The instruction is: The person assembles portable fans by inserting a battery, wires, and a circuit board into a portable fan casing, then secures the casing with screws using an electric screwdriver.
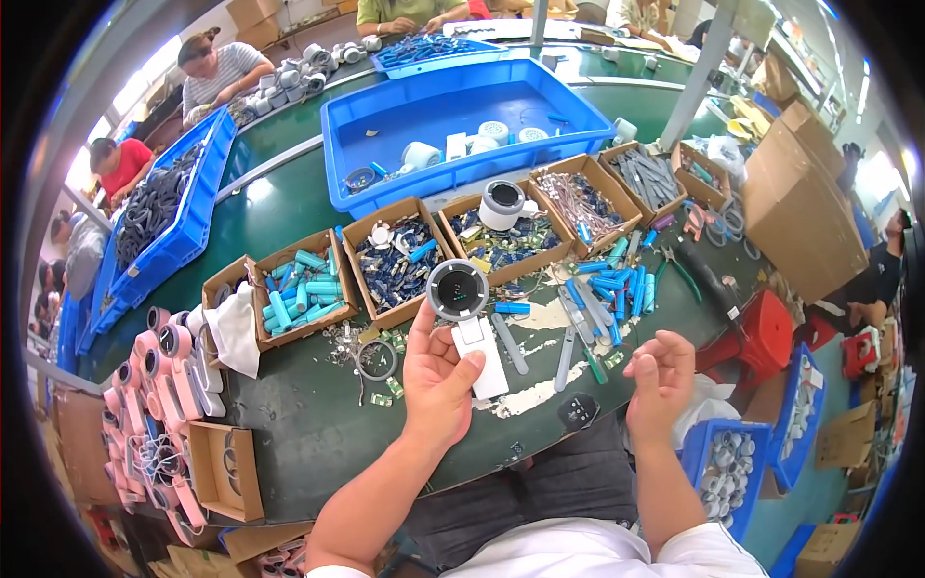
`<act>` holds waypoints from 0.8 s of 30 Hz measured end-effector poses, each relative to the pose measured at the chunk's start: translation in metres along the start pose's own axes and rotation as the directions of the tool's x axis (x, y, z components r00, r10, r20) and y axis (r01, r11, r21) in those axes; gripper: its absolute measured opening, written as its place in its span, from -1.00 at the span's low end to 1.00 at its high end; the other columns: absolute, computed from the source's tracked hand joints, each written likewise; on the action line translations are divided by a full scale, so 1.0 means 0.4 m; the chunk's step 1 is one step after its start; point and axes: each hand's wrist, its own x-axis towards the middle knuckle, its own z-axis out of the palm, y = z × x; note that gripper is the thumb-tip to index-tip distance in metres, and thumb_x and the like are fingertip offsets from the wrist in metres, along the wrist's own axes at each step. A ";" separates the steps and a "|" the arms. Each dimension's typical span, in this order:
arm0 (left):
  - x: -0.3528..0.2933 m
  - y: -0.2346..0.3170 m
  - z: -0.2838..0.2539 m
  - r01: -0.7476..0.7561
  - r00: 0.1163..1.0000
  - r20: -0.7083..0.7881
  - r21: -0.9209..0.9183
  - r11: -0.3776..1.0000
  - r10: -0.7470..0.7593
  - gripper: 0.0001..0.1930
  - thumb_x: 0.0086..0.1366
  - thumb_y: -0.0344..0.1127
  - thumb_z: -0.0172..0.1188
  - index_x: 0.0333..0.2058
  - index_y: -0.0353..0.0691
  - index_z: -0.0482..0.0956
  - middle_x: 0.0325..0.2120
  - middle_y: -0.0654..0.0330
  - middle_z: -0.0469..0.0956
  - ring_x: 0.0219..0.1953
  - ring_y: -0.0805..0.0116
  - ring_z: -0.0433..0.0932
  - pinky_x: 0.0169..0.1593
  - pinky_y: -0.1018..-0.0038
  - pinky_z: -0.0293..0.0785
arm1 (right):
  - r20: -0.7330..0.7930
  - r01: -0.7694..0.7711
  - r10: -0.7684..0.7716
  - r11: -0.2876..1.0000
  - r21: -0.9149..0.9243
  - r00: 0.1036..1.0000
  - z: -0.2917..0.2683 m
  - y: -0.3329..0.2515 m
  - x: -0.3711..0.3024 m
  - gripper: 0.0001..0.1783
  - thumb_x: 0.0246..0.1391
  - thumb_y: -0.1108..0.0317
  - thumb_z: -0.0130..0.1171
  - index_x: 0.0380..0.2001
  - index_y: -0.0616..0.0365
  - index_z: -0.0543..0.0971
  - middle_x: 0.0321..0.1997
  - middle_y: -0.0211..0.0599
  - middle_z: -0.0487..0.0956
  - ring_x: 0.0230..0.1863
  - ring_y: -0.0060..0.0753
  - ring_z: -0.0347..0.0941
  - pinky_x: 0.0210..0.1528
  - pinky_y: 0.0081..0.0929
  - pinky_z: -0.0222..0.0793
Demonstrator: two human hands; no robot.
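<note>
My left hand (pixel 436 390) grips a white handheld fan (pixel 487 366) by its handle, above the green work table (pixel 318 424). The fan's round head has a grey ring and a dark centre, and points upward. My right hand (pixel 663 385) hovers by the table's front edge, fingers loosely curled and apart, with nothing visible in them. Between the hands lie grey flat strips (pixel 566 358), a green-handled tool (pixel 594 366) and a pile of blue battery cells (pixel 617 289). A loose grey ring (pixel 376 359) and small circuit boards (pixel 383 399) are left of the fan.
Cardboard boxes of teal cells (pixel 303 294), circuit boards (pixel 395 275) and wires (pixel 583 202) line the far side. Behind stands a large blue bin (pixel 356 197). Pink handheld fans (pixel 145 385) are heaped at left; a red stool (pixel 761 337) is at right. Other people work beyond.
</note>
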 end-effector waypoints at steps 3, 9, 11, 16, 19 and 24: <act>0.001 0.000 -0.003 -0.032 0.999 0.022 0.006 0.999 0.032 -0.14 0.19 -0.70 0.19 0.41 -0.24 -0.04 -0.01 0.11 0.49 0.05 0.35 0.52 0.16 0.35 0.48 | 0.045 -0.013 0.013 1.000 0.018 0.999 0.015 0.000 -0.005 -0.60 0.18 0.41 0.29 0.04 0.18 0.40 -0.26 -0.38 0.49 -0.33 -0.64 0.41 -0.28 -0.68 0.41; 0.002 0.000 -0.006 -0.037 0.999 0.010 -0.009 0.999 0.037 -0.13 0.20 -0.69 0.19 0.41 -0.24 -0.05 -0.01 0.10 0.48 0.05 0.36 0.51 0.17 0.36 0.46 | 0.105 -0.015 0.019 0.999 -0.044 0.994 0.019 0.005 -0.020 -0.67 0.23 0.40 0.21 0.01 0.17 0.41 -0.28 -0.35 0.49 -0.37 -0.60 0.41 -0.30 -0.63 0.42; 0.003 -0.003 -0.006 -0.043 0.999 0.012 -0.024 0.999 0.044 -0.13 0.20 -0.70 0.18 0.41 -0.22 -0.06 -0.02 0.10 0.48 0.04 0.36 0.52 0.15 0.35 0.49 | 0.113 -0.031 0.036 0.999 -0.043 0.993 0.020 0.003 -0.024 -0.68 0.23 0.41 0.21 0.01 0.17 0.41 -0.28 -0.36 0.48 -0.37 -0.60 0.41 -0.30 -0.62 0.42; 0.006 -0.008 -0.011 -0.059 0.998 -0.007 0.000 0.998 0.059 -0.18 0.20 -0.69 0.18 0.38 -0.21 0.02 0.02 0.10 0.46 0.05 0.29 0.54 0.11 0.25 0.57 | 0.136 -0.067 0.073 0.997 -0.049 0.988 0.026 -0.001 -0.030 -0.69 0.21 0.44 0.22 -0.02 0.18 0.41 -0.31 -0.38 0.48 -0.37 -0.61 0.41 -0.30 -0.63 0.40; 0.008 -0.010 -0.014 -0.058 0.998 -0.029 -0.008 0.998 0.058 -0.17 0.20 -0.68 0.19 0.39 -0.21 0.01 0.01 0.10 0.46 0.04 0.30 0.54 0.11 0.26 0.57 | 0.147 -0.064 0.069 0.997 -0.034 0.987 0.029 -0.003 -0.030 -0.69 0.20 0.44 0.24 -0.03 0.18 0.42 -0.32 -0.38 0.49 -0.36 -0.61 0.41 -0.31 -0.64 0.38; 0.006 -0.003 -0.009 -0.040 0.998 -0.043 -0.038 0.999 0.038 -0.13 0.20 -0.73 0.17 0.41 -0.18 -0.05 -0.01 0.08 0.48 0.04 0.34 0.53 0.12 0.35 0.52 | 0.169 -0.076 0.077 0.997 -0.007 0.983 0.027 0.000 -0.031 -0.66 0.18 0.46 0.28 -0.03 0.21 0.42 -0.27 -0.39 0.49 -0.34 -0.68 0.40 -0.29 -0.72 0.35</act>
